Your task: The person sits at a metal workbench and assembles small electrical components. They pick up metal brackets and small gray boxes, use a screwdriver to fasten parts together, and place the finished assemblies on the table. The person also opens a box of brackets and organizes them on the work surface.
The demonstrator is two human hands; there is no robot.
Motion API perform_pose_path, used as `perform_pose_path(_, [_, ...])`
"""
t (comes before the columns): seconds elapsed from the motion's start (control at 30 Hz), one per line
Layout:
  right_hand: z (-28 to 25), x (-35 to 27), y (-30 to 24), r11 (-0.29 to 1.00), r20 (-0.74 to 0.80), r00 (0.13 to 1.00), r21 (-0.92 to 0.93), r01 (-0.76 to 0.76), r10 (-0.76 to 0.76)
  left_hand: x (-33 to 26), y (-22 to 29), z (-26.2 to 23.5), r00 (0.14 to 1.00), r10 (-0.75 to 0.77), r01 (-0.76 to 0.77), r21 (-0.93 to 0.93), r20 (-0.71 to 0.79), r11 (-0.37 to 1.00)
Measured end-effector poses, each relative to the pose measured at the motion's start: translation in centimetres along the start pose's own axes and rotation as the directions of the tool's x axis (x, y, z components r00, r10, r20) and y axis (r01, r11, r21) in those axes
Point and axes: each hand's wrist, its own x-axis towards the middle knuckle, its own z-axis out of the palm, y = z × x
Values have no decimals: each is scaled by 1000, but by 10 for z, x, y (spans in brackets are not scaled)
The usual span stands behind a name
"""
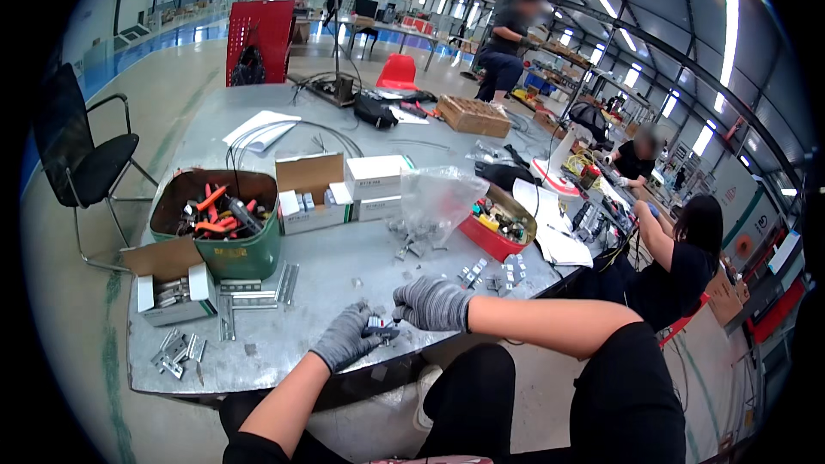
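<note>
At the near edge of the metal table, my left hand (345, 340), in a grey knit glove, is closed around a small dark electrical part (381, 327) with light and red spots on it. My right hand (435, 303), gloved alike, is just right of the part with its fingers curled together. Whatever its fingertips pinch, if anything, is too small to make out. Several small white-and-grey electrical modules (513, 270) lie to the right of my hands. Small metal brackets (178, 351) are piled to the left, near short slotted metal rails (254, 299).
A green tin (244, 256) of red-handled tools stands left, behind an open carton (179, 299) of metal parts. White boxes (375, 176), a clear plastic bag (438, 202) and a red tin (492, 239) of small parts stand farther back. Close on my right sits a co-worker (687, 241).
</note>
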Motion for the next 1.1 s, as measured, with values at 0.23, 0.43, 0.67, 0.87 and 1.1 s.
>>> perform_pose_path(0.23, [16, 15, -5, 784, 193, 863, -361, 506, -468, -2, -12, 11, 999, 31, -29, -82, 22, 996])
perform_pose_path(0.43, [5, 14, -3, 983, 129, 976, 74, 168, -176, -9, -1, -1, 997, 50, -57, -129, -57, 990])
perform_pose_path(0.67, [16, 22, 3, 983, 117, 982, 126, 131, -146, -14, -9, 4, 985, 120, -132, -100, -121, 986])
perform_pose_path(0.87, [5, 14, -30, 801, 129, 872, -348, 486, -473, -12, -14, 12, 990, 68, -74, -41, -125, 996])
perform_pose_path(1.1, [51, 34, 8, 989, 88, 990, 105, 105, -114, -2, 0, 19, 990, 104, -109, -56, -91, 992])
